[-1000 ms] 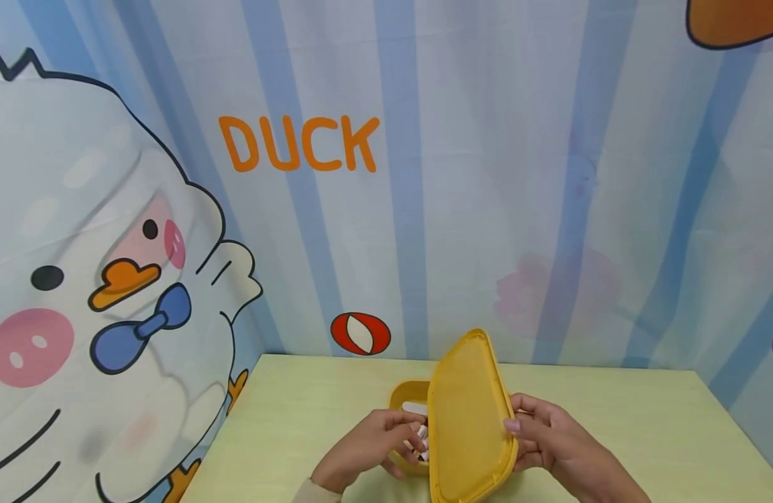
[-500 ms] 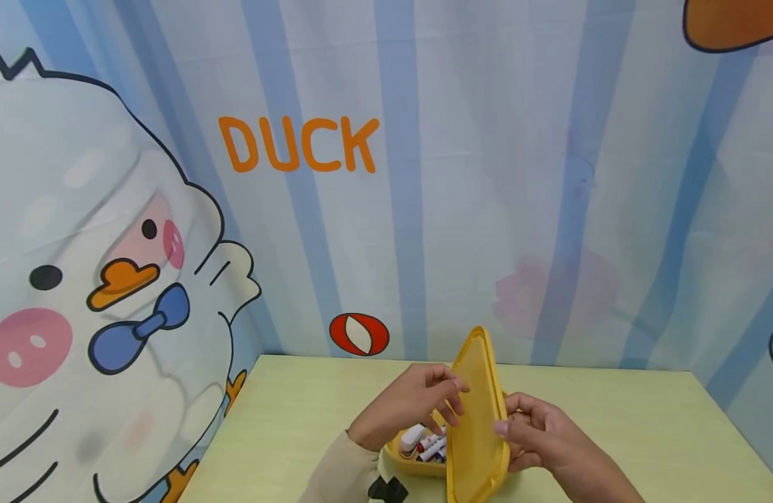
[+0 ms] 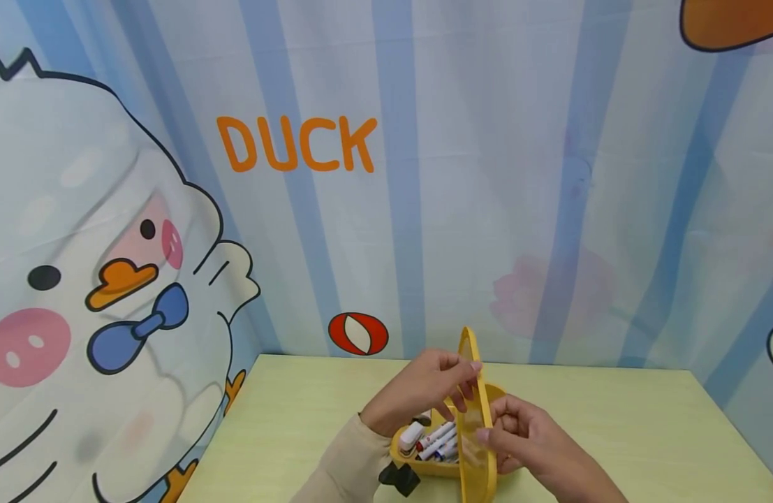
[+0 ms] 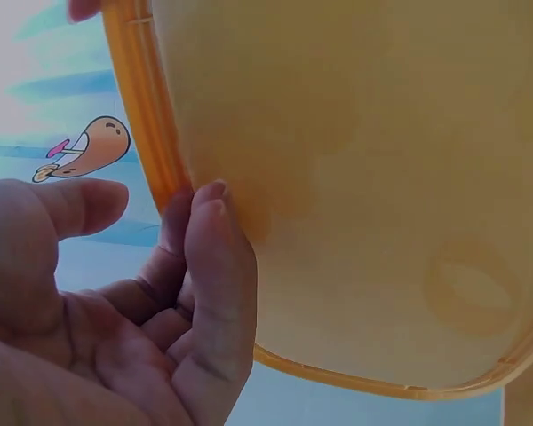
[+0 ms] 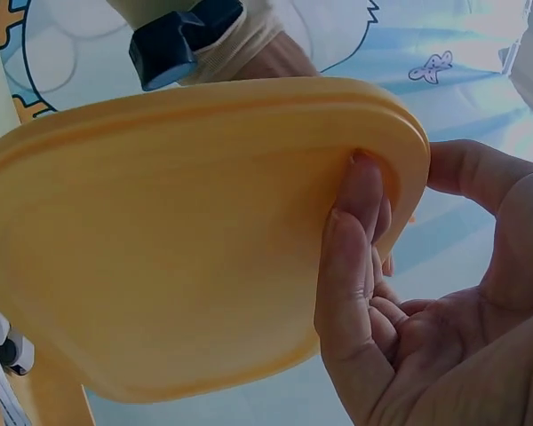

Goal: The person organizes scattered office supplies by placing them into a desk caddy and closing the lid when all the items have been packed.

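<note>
A yellow plastic lid [image 3: 474,447] stands on edge over a yellow box [image 3: 433,467]. My right hand [image 3: 527,440] pinches its right side, the thumb at the rim and the fingers on its smooth outer face in the right wrist view. Opposite, my left hand [image 3: 427,390] reaches to the lid's upper part. In the left wrist view its fingertips [image 4: 215,200] touch the inner side by the rim, while the thumb stays apart from it. Several white markers [image 3: 438,436] lie in the box beside a small white-and-pink stapler-like item [image 3: 411,436]. The lid hides the box's middle.
The box stands on a pale yellow-green table [image 3: 298,419]. Behind it hangs a striped blue-and-white curtain [image 3: 461,175] printed with a large duck. A black wrist device [image 3: 400,479] shows below the left sleeve [image 3: 345,461].
My left hand has come up out of the box and moved right to the lid. The lid has turned from facing the camera to nearly edge-on, showing more markers.
</note>
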`<state>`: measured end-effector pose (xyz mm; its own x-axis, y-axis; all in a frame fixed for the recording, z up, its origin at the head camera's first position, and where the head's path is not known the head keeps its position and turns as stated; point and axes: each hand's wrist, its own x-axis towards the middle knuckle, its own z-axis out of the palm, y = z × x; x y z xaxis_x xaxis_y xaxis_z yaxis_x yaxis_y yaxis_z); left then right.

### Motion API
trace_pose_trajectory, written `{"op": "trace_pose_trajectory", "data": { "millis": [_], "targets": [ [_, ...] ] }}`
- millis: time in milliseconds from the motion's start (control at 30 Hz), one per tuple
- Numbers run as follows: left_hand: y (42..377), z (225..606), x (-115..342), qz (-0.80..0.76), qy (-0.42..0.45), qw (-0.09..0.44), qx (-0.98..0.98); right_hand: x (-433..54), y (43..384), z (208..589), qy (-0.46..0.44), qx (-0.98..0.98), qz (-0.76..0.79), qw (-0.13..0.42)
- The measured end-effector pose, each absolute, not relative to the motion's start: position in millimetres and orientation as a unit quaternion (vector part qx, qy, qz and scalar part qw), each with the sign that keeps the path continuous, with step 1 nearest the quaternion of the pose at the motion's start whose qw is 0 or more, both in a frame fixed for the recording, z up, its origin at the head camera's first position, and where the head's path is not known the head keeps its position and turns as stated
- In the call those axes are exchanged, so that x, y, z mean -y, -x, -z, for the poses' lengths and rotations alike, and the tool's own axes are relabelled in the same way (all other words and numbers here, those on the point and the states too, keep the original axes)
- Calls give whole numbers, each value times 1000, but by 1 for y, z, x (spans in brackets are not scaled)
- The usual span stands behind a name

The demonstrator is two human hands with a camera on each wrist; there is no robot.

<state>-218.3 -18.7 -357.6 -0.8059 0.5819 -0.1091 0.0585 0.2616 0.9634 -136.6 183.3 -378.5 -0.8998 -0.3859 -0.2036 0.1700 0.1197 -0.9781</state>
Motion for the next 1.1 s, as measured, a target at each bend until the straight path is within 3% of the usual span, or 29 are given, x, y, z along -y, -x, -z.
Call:
{"op": "trace_pose_trajectory", "data": {
  "millis": [700,1100],
  "targets": [
    [221,361,17,-585,-218,210,-753,-177,136,386,91,-715,659,213],
    [222,360,27,-607,-194,208,-742,-201,137,424,-48,-717,672,180]
  ]
}}
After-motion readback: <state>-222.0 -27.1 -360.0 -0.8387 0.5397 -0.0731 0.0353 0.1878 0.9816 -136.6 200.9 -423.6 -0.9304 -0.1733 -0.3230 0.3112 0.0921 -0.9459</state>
